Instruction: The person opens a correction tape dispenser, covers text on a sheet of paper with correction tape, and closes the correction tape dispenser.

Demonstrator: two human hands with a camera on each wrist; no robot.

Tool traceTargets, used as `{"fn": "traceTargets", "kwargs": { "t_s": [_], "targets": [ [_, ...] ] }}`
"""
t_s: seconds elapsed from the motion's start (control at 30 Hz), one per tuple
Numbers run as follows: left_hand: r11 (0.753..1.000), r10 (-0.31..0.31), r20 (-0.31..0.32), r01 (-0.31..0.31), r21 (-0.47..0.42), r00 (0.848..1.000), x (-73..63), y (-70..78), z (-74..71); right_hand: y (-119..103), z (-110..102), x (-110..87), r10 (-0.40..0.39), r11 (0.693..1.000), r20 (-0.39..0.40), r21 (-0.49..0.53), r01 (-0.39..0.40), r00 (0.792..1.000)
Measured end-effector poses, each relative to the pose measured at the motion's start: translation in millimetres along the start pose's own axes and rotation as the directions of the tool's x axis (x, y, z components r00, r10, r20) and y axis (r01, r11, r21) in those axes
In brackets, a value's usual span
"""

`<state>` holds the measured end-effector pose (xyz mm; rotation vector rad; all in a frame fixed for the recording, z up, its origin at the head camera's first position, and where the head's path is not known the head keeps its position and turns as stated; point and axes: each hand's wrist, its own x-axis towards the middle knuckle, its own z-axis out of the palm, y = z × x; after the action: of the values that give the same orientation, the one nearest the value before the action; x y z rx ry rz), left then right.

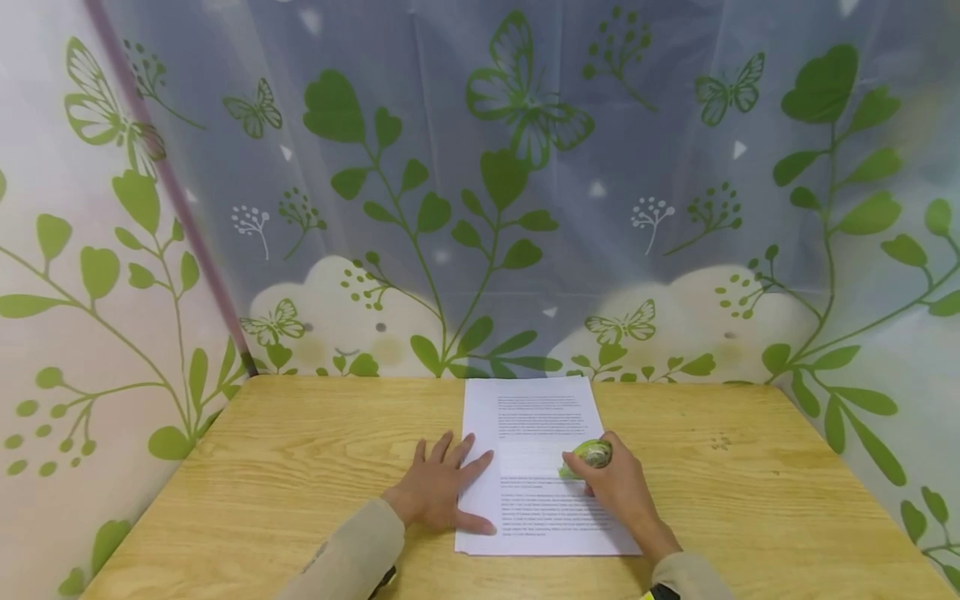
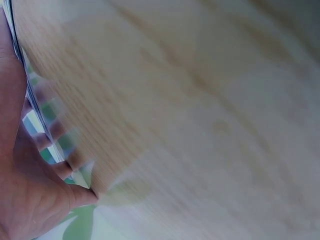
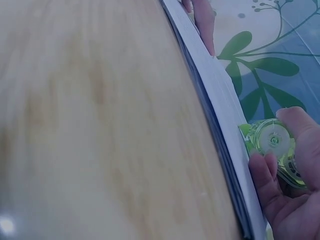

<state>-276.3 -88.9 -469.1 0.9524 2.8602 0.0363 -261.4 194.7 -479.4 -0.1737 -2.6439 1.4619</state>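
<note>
A stack of printed paper [image 1: 536, 517] lies on the wooden table, with a blank white band across the middle of its text. My right hand [image 1: 618, 483] grips a green, see-through correction tape [image 1: 595, 452] over the right end of that band. In the right wrist view the correction tape [image 3: 272, 140] shows its round inner reels, and its green tip meets the paper [image 3: 225, 105]. My left hand [image 1: 442, 483] rests with spread fingers on the paper's left edge. The left wrist view shows the left hand [image 2: 35, 185] at the side of the sheets.
The wooden table [image 1: 322, 442] reaches out on both sides of the paper. Behind it hangs a grey-blue curtain [image 1: 435, 83] printed with green leaves and butterflies, and paler curtain panels stand at the left and right.
</note>
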Motion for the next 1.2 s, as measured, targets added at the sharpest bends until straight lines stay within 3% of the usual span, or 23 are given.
{"fn": "traceTargets", "kwargs": {
  "t_s": [0.5,1.2],
  "targets": [
    [1.000,0.007,-0.008,-0.007,0.010,1.000,3.0,-3.5,7.0,4.8,-12.0,-0.2,0.021,1.000,0.015,0.000,-0.021,1.000],
    [1.000,0.004,-0.005,-0.004,0.011,1.000,2.4,-2.0,4.0,12.0,-24.2,-0.4,0.010,0.999,0.006,-0.041,-0.010,1.000]
  ]
}}
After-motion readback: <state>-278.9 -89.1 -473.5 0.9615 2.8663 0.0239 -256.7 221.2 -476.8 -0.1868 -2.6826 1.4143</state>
